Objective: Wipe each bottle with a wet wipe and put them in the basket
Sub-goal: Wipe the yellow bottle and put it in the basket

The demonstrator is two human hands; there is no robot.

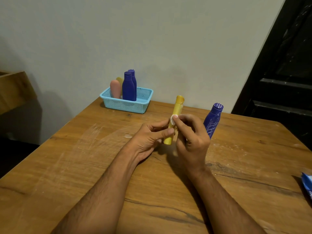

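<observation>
My left hand (148, 141) grips a slim yellow bottle (176, 112) by its lower half, held upright above the table's middle. My right hand (190, 139) presses a small white wet wipe (173, 119) against the bottle's side with thumb and fingertips. A blue bottle (213, 120) stands on the table just right of my right hand, partly hidden by it. The light blue basket (128, 105) sits at the table's far edge near the wall. It holds two blue bottles (129, 86), a pink bottle (115, 88) and a yellow one (120, 80) behind.
The wooden table (84, 166) carries pale smears and scratches. A blue wipes packet (308, 184) lies at the right edge, cut off by the frame. A wooden box (13, 88) stands off to the left. A dark door (287, 73) fills the right background.
</observation>
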